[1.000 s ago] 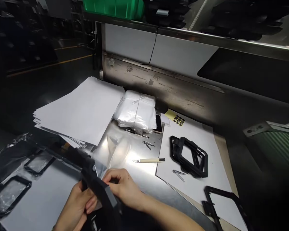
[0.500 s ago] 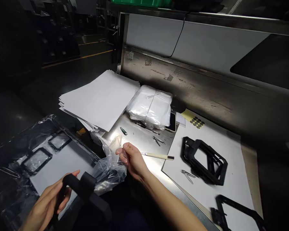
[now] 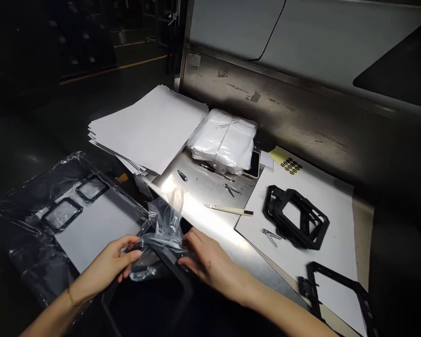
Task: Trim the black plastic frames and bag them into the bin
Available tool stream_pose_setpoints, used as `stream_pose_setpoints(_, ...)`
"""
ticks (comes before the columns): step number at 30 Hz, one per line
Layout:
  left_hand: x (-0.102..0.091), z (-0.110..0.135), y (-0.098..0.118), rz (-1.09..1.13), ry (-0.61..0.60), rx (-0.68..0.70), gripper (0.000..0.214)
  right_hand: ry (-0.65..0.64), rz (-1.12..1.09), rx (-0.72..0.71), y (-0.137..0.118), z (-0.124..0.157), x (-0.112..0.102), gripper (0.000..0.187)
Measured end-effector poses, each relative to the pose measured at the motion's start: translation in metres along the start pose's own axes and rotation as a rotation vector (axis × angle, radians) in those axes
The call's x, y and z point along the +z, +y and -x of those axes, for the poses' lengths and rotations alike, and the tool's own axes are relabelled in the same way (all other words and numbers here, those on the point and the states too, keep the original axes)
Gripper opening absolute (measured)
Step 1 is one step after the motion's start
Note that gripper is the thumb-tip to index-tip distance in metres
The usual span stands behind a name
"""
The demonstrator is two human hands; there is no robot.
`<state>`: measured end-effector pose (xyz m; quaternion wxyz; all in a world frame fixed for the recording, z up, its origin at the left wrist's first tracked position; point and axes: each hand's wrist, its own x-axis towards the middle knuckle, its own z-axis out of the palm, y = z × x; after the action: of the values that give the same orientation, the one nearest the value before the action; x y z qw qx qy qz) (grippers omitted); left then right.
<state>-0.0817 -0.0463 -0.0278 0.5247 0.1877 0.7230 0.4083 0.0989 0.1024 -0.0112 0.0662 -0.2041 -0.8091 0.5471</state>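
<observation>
At the bench's near edge a black plastic frame (image 3: pixel 180 281) lies partly inside a clear plastic bag (image 3: pixel 161 224). My left hand (image 3: pixel 114 262) pinches the bag and the frame's top left corner. On the frame's top right edge my right hand (image 3: pixel 206 260) has its fingers curled down over bag and frame. The frame's lower part drops out of sight at the bottom of the view.
A stack of white paper (image 3: pixel 150 128), a tied white bundle (image 3: pixel 226 140), a phone (image 3: pixel 254 166), a craft knife (image 3: pixel 228 210), tweezers (image 3: pixel 231 189) and more black frames (image 3: pixel 298 222) on a white sheet (image 3: pixel 333 262) lie on the steel bench. Bagged frames (image 3: pixel 61 213) sit at left.
My right hand came back from the bench toward me and now rests on the frame. My left hand shifted right, and the bag now covers the frame's top.
</observation>
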Motion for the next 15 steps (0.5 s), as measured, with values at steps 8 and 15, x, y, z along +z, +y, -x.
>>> stream_pose_setpoints(8,0.003,-0.010,0.014,-0.088,-0.145,-0.028,0.034,-0.179,-0.064,-0.185,-0.019,-0.002,0.034,0.023)
stream_pose_setpoints(15,-0.006,-0.011,0.006,-0.187,-0.126,-0.005,0.020,-0.354,0.105,-0.315,-0.016,-0.018,0.048,0.029)
